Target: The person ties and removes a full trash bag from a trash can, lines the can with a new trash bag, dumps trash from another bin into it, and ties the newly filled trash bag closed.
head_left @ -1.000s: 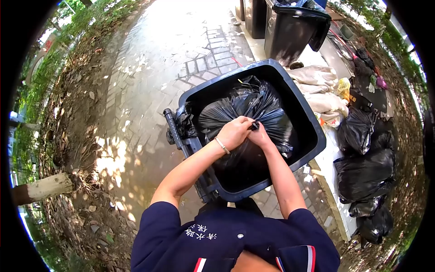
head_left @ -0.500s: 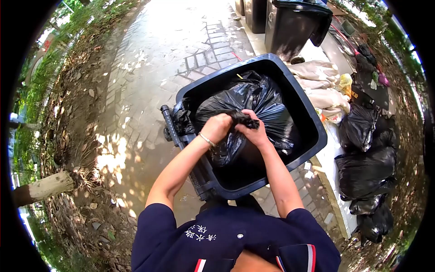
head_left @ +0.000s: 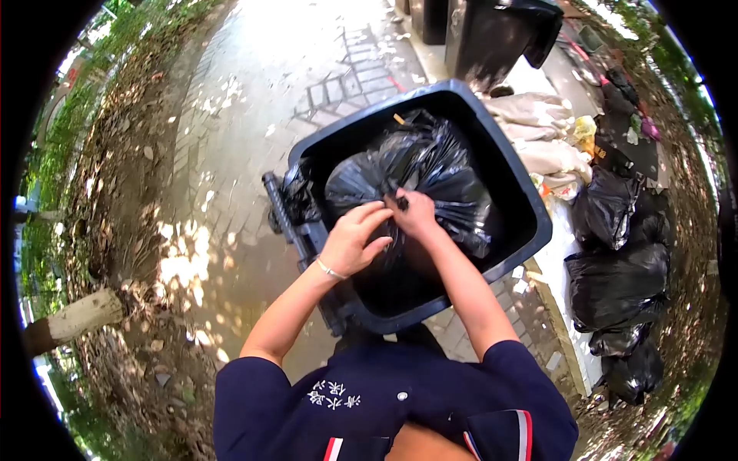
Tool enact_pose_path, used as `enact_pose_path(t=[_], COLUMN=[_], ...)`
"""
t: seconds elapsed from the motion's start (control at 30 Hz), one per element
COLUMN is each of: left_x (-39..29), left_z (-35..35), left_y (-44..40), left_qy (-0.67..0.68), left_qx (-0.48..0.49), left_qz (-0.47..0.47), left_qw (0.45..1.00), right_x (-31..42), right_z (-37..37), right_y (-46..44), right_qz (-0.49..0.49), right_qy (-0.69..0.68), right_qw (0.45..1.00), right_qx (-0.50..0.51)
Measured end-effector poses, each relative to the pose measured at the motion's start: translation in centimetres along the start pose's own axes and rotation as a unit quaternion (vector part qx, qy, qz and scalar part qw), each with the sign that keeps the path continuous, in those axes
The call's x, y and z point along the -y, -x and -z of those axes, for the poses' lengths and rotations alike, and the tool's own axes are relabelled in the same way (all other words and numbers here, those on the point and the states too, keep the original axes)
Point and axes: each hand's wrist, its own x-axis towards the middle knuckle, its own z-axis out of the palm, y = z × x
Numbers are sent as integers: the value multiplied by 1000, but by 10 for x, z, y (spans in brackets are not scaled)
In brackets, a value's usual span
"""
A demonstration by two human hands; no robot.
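A full black garbage bag point(head_left: 450, 173) sits inside the dark wheeled trash bin point(head_left: 513, 146), its plastic gathered in creases toward a twisted neck. My right hand point(head_left: 416, 213) is closed around that neck, and a dark end pokes out of the fist. Just to the left, my left hand point(head_left: 355, 240) has its fingers stretched toward the neck, thumb apart, with nothing gripped; its fingertips are close to the right hand. I cannot tell whether they touch the plastic. Crumpled black plastic point(head_left: 301, 192) hangs over the bin's rim on the handle side.
Several black garbage bags point(head_left: 619, 288) lie along the right edge of the path, beside pale sacks point(head_left: 542, 138). More dark bins point(head_left: 492, 42) stand at the top. A cut-looking trunk point(head_left: 84, 317) juts in at left over leaf-covered soil. Paving point(head_left: 238, 154) runs left of the bin.
My left hand has let go of the bag's neck and opened, moving slightly down and left. The right hand has closed around the neck and shifted a little left.
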Motion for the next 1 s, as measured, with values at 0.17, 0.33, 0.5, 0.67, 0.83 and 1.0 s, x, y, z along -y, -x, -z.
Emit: enact_pose_path(t=[0.17,0.33,0.5,0.67,0.83,1.0], left_x=[-24,26,23,48,55,27], left_z=[10,-34,-41,-60,-57,-43], left_y=[32,28,6,-25,-31,-24], left_qy=[-43,141,135,121,322,105], left_qx=[126,104,-3,-10,41,175], left_qz=[276,267,255,357,482,288], left_qw=[952,948,957,926,814,936], right_x=[-4,-6,-9,-10,12,4], right_z=[0,10,14,14,30,4], right_y=[-3,-1,0,1,1,1], right_qz=[-37,31,63,-9,56,51], right_qy=[-61,-116,-216,-157,-62,-37], right_qw=[997,993,973,987,995,998], right_qx=[-28,-23,-44,28,59,-31])
